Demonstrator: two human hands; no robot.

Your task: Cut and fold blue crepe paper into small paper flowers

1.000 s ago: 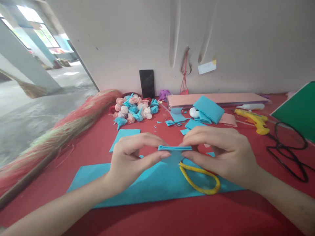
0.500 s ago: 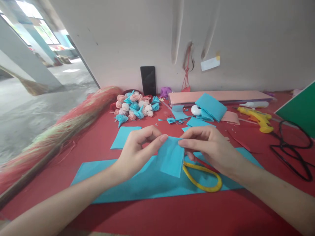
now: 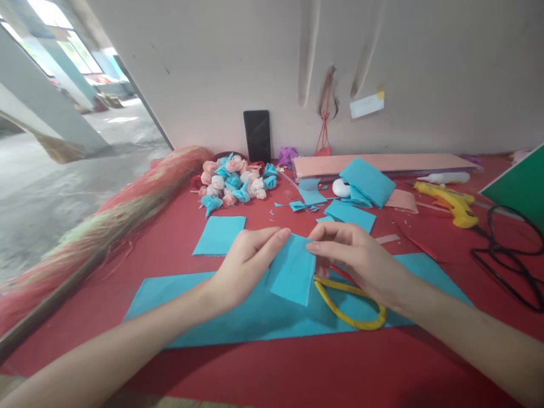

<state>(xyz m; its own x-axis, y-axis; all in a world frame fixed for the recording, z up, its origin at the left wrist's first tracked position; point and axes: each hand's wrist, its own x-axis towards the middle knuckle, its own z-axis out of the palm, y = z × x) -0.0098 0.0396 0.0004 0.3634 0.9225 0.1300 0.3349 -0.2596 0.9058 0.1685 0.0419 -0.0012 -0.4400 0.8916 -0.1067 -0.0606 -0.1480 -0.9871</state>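
A small square of blue crepe paper [image 3: 292, 275] is pinched at its upper corners between my two hands. My left hand [image 3: 244, 263] grips its upper left edge, thumb on top. At the upper right corner, my right hand [image 3: 357, 252] pinches it between thumb and fingers. Yellow-handled scissors [image 3: 369, 324] stick out below my right hand; the rest of them is mostly hidden. Under the hands a long blue paper strip [image 3: 204, 328] lies across the red table [image 3: 272, 371]. A separate blue paper square [image 3: 220, 235] lies beyond my left hand.
Paper roses [image 3: 233, 181] in several colours are heaped at the back left, near a black phone [image 3: 257, 136]. Folded blue paper [image 3: 369, 182] and scraps lie at the back right. A yellow glue gun [image 3: 454, 205] with a black cord [image 3: 510, 255] sits far right. A broom [image 3: 140, 198] lies along the left.
Both hands still hold the blue square, which has tilted slightly. My left hand's fingers have closed in more around its edge. The view has shifted a little.
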